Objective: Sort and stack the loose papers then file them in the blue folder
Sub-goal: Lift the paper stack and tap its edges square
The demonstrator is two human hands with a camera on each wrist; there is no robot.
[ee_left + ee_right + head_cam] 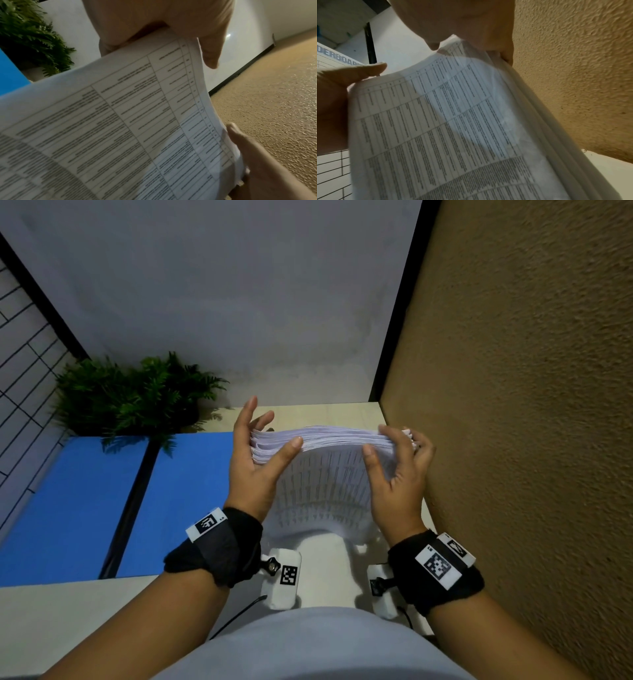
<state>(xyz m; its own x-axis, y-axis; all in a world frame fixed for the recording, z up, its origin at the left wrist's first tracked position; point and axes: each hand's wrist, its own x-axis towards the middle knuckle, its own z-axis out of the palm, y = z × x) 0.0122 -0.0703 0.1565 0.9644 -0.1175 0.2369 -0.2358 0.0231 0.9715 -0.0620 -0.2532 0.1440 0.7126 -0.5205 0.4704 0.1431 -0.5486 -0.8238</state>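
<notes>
A stack of white printed papers stands on its lower edge on the pale table, printed tables facing me. My left hand pinches the stack's upper left corner, thumb in front and fingers behind. My right hand grips the upper right corner, thumb in front and fingers curled over the top edge. The sheets' upper edges fan out slightly on the left. The blue folder lies open flat to the left, its black spine running down the middle. The wrist views show the printed page up close.
A green fern plant stands behind the folder at the back of the table. A rough brown wall runs close along the right side. A grey wall closes the back, and a gridded board hangs at the left.
</notes>
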